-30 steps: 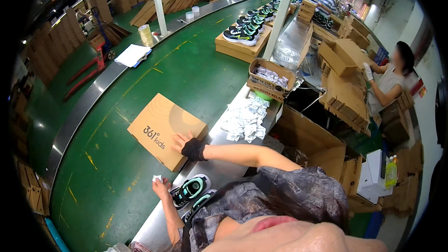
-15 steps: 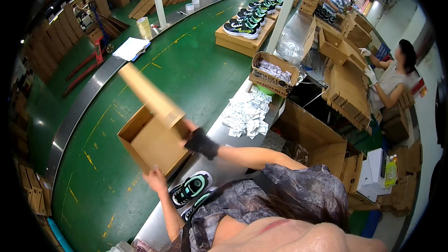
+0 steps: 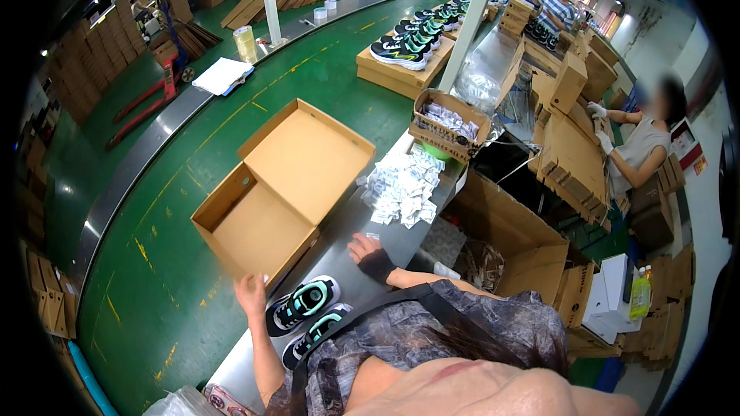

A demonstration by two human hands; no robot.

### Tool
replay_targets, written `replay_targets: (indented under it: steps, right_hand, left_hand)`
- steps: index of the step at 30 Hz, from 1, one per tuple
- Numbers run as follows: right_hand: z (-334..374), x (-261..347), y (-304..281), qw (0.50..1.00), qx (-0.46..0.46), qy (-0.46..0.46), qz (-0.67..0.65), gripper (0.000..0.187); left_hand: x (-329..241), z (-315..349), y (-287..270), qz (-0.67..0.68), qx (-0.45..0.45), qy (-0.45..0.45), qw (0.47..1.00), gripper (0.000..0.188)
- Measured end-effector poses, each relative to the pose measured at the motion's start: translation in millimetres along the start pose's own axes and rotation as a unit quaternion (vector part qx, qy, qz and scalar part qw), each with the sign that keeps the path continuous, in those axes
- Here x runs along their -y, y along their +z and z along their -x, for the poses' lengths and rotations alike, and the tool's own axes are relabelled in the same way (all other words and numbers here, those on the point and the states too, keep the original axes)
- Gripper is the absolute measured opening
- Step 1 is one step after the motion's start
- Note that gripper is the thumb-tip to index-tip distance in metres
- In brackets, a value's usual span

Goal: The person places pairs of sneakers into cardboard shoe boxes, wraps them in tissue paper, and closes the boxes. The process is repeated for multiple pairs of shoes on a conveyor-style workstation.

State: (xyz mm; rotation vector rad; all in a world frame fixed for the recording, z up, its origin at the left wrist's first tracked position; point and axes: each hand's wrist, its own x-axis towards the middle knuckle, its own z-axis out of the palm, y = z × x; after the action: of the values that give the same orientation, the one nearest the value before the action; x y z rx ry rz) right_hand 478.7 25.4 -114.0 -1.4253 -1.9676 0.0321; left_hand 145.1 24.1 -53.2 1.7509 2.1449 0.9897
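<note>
An opened brown cardboard shoe box (image 3: 258, 223) lies on the green surface, its lid (image 3: 304, 154) folded back on the far side. At the box's near corner is my left hand (image 3: 249, 294), fingers curled, with a small white bit at the fingertips that I cannot make out. My right hand (image 3: 365, 253), in a black wrist band, rests with fingers spread on the metal ledge, just beside a single white sachet (image 3: 373, 236). Between my arms, close to my body, stand two black, white and mint sneakers (image 3: 303, 306). Beyond my right hand lies a pile of white sachets (image 3: 402, 189).
A carton of sachets (image 3: 451, 125) stands behind the pile. Several sneakers (image 3: 402, 52) sit on boxes farther along the green surface (image 3: 162, 277). A white post (image 3: 472, 23) rises there. At right, a co-worker in white gloves (image 3: 603, 125) handles cardboard. A clipboard (image 3: 222, 77) lies at far left.
The lid, blurred and raised by my right hand before, now lies swung open away from me. My right hand has let go and come back to the ledge near the sachets.
</note>
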Motion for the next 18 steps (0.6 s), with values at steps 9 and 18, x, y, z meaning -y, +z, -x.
replay_targets:
  steps: [9, 18]
  right_hand:
    - [2, -4, 1, 1.000, -0.019, -0.007, 0.014, 0.021]
    - [-2, 5, -2, 0.998, -0.035, -0.007, 0.042, 0.019]
  left_hand:
    - [105, 20, -127, 0.081, -0.149, -0.158, 0.973, 0.035]
    - [254, 146, -309, -0.307, -0.215, -0.389, 0.841, 0.033]
